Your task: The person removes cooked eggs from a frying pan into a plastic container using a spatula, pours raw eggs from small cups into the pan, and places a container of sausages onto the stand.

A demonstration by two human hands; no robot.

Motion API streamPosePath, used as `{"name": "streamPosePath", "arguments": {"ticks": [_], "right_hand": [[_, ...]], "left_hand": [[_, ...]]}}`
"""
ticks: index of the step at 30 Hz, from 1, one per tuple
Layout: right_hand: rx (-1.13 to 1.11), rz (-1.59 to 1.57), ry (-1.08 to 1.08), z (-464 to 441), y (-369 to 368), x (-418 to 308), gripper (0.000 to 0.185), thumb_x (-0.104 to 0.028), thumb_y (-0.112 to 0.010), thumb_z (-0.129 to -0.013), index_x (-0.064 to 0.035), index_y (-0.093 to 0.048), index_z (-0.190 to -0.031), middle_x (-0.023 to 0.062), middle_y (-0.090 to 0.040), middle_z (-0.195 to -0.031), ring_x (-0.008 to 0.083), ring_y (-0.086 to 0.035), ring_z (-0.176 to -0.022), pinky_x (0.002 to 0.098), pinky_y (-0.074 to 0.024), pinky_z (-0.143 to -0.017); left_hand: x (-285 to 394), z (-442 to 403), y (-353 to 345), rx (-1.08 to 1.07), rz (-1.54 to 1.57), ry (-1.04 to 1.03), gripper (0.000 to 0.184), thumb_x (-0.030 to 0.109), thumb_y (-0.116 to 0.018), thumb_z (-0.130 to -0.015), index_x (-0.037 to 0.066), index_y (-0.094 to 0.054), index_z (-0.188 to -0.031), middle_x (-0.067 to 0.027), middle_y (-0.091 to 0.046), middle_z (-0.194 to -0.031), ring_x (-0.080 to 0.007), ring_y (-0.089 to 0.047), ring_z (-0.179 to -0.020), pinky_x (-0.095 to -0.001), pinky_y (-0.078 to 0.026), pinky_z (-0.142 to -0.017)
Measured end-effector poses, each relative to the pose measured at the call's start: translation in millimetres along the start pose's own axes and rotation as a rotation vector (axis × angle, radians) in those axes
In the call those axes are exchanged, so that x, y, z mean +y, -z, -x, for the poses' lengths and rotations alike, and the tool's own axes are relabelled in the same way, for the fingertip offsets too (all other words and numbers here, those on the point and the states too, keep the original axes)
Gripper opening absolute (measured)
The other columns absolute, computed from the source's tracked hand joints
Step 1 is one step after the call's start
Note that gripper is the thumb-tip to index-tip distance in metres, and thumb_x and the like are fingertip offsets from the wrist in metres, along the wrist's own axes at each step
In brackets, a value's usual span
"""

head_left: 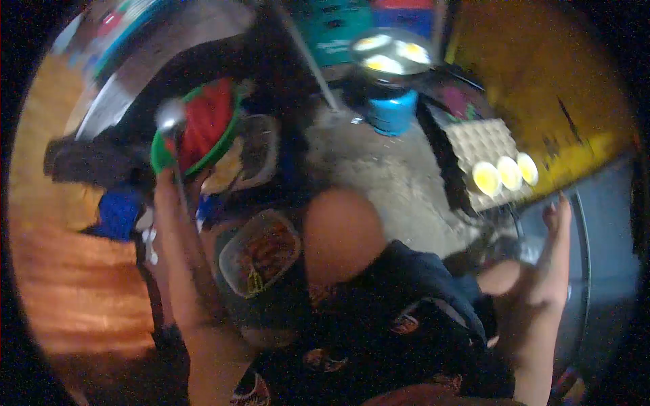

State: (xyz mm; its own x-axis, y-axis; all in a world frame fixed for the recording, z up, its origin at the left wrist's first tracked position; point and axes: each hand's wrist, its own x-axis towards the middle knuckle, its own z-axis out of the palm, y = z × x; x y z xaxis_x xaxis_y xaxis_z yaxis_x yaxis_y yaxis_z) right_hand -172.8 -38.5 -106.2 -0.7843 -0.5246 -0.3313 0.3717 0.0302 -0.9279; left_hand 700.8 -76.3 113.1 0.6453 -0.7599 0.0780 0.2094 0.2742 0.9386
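Ladle (170, 115) at basin rim (160, 155) — floor (369, 169) rightward

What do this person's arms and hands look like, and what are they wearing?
The left hand and right hand look ungloved, with bare forearms and no sleeves in view. Dark clothing with orange printed emblems covers the lap. Blur hides finer details.

The floor (379, 172) is grey and patchy. A blue stand (393, 114) sits right on it. It is too blurry to tell if the egg tray (481, 142) touches the floor too.
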Motion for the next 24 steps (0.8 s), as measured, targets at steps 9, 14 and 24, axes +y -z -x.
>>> {"name": "streamPosePath", "arguments": {"ticks": [9,14,24], "right_hand": [[0.029,-0.236,-0.226,89,-46,-47,0.026,-0.035,-0.056,-0.092,-0.0092,-0.056,-0.098,0.0082,-0.056,-0.078,0.0205,-0.05,-0.053,0.0323,-0.0412,-0.042],[-0.046,-0.154,-0.143,104,-45,-44,0.034,-0.036,-0.059,-0.091,-0.0117,-0.053,-0.113,0.0081,-0.053,-0.087,0.0199,-0.049,-0.058,0.0337,-0.0456,-0.046],[-0.373,0.184,-0.135,156,-42,-33,0.028,-0.029,-0.064,-0.088,-0.014,-0.053,-0.109,-0.0043,-0.051,-0.079,0.0133,-0.051,-0.071,0.0348,-0.0454,-0.067]], "left_hand": [[-19,111,-75,-0.423,-0.315,-0.092,0.035,0.005,-0.07,-0.075,0.005,-0.06,-0.108,-0.0114,-0.062,-0.101,-0.0243,-0.063,-0.087,-0.034,-0.053,-0.078],[-60,155,-157,-0.873,-0.738,-0.602,0.042,-0.002,-0.078,-0.069,0.005,-0.061,-0.106,-0.0098,-0.061,-0.101,-0.02,-0.063,-0.087,-0.0294,-0.053,-0.077],[-175,259,-368,-1.086,0.238,0.816,0.035,0.016,-0.054,-0.087,-0.001,-0.048,-0.117,-0.0166,-0.061,-0.105,-0.0306,-0.065,-0.091,-0.0424,-0.061,-0.073]]}}
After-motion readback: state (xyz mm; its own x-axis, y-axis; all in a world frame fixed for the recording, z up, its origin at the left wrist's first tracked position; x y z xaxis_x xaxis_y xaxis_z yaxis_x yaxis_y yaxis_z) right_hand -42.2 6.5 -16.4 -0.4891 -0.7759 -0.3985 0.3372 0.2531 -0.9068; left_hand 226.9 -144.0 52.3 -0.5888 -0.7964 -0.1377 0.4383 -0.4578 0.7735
